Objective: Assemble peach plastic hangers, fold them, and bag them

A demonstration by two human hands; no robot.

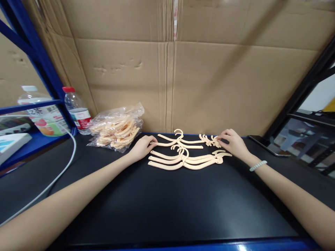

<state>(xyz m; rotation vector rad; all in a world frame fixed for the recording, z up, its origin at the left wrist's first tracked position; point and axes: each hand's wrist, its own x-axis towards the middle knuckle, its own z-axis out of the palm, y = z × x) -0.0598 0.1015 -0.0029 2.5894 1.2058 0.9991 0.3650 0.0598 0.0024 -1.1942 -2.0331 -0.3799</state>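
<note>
Cream plastic clothes hangers (167,167) lie in a row on the black tabletop, their hooks pointing towards the back. My left hand (142,148) is closed at the left end of one of the rear hangers (167,143), fingertips on its arm tip. Over to the right, small hooked cream pieces (206,140) lie in a cluster beside the hangers' right ends. My right hand (233,143), wearing a pale beaded bracelet (258,165), pinches at one of these pieces (216,142); its fingers partly cover it. Another curved cream piece (222,153) rests on the front hangers' right ends.
A clear plastic bag (119,130) of more cream parts sits at the back left, by a red-capped bottle (77,111). A white cable (70,158) crosses the left side. Cardboard (209,87) walls the back. A dark flat device (267,144) lies at the right rear.
</note>
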